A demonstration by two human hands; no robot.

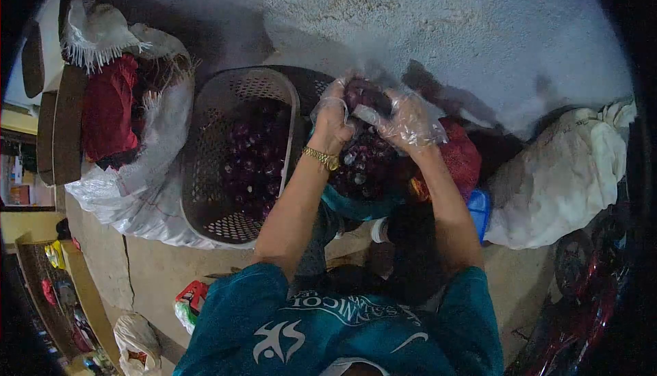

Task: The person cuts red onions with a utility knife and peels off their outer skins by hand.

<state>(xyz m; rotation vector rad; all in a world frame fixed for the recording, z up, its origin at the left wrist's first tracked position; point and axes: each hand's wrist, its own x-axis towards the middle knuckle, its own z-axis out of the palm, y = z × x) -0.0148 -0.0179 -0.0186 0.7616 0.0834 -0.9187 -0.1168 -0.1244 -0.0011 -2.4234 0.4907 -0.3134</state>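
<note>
My left hand, in a clear plastic glove and with a gold watch at the wrist, is closed on the left side of some dark purple red onions. From the other side my right hand, also gloved, grips them. A pale strip shows beside its fingers; I cannot tell what it is. Below both hands, more red onions fill a teal tub. To the left stands a tilted brown plastic basket with red onions in it.
A white woven sack with red mesh stands far left. At right are a red mesh sack, a blue plastic item and a large pale sack. A rough wall rises behind. A red-and-green packet lies lower left.
</note>
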